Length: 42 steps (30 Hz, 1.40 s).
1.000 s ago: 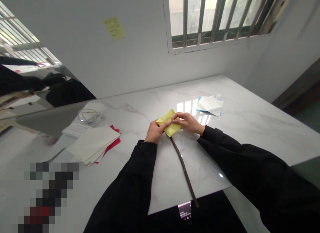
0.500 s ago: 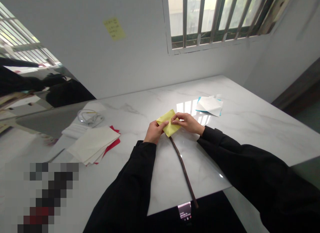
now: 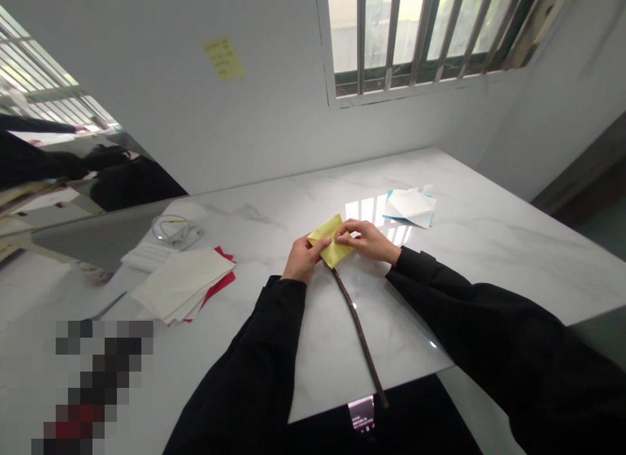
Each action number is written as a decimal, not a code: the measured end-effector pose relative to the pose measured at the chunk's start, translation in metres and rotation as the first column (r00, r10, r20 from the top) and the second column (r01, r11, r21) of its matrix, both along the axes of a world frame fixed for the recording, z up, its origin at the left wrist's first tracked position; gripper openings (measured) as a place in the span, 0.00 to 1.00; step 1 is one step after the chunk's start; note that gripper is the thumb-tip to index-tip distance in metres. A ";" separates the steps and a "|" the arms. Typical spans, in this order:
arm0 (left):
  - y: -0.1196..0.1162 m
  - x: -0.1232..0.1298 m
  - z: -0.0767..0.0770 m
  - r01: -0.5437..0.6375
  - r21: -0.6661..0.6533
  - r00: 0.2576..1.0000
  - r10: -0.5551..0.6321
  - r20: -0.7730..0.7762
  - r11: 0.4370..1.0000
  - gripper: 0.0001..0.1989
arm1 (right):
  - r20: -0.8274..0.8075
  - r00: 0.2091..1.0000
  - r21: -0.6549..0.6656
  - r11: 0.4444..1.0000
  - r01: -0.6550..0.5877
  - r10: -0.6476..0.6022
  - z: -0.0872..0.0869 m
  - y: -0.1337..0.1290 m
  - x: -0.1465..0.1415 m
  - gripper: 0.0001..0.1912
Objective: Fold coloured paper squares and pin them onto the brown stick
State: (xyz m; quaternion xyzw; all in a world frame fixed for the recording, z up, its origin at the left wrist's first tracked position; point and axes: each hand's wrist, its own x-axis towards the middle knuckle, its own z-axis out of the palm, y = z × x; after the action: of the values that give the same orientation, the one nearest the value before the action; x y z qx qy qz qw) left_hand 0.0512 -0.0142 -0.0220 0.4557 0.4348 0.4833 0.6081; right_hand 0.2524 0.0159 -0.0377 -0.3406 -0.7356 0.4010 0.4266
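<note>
A folded yellow paper square (image 3: 333,254) sits on the marble table (image 3: 489,253), held between both hands. My left hand (image 3: 304,259) pinches its left side with the thumb on top. My right hand (image 3: 368,241) grips its upper right side with the fingertips. The hands hide part of the paper, and its fold lines are faint. A thin brown stick (image 3: 360,337) lies on the table, running from just below the paper towards the near edge.
A white and blue folded paper (image 3: 409,207) lies beyond my right hand. To the left are a cream paper stack (image 3: 180,284) over red paper (image 3: 223,280), a white cable (image 3: 176,232), and a white pad (image 3: 145,257). A phone (image 3: 360,413) shows below the table's near edge.
My hands and the yellow paper stay almost in place, with only slight finger shifts on the paper. The whole view has tilted a little.
</note>
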 end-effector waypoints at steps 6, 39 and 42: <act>0.004 -0.004 -0.007 0.042 0.110 0.997 -0.034 -0.074 0.993 0.27 | -0.007 0.999 -0.018 0.999 0.035 -0.036 0.002 -0.001 -0.002 0.13; 0.007 -0.002 -0.013 -0.047 0.149 0.994 0.061 -0.088 0.988 0.26 | -0.124 0.981 -0.075 0.987 0.143 -0.152 -0.001 -0.009 -0.015 0.12; 0.006 -0.001 -0.011 -0.053 0.139 0.994 0.066 -0.087 0.989 0.27 | -0.101 0.980 -0.075 0.983 0.166 -0.173 -0.002 -0.009 -0.015 0.12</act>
State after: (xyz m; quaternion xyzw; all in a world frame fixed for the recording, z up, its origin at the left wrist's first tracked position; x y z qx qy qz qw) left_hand 0.0501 -0.0081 -0.0335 0.5047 0.4415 0.5085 0.5402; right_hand 0.2376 0.0069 -0.0401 -0.3939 -0.6664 0.4051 0.4866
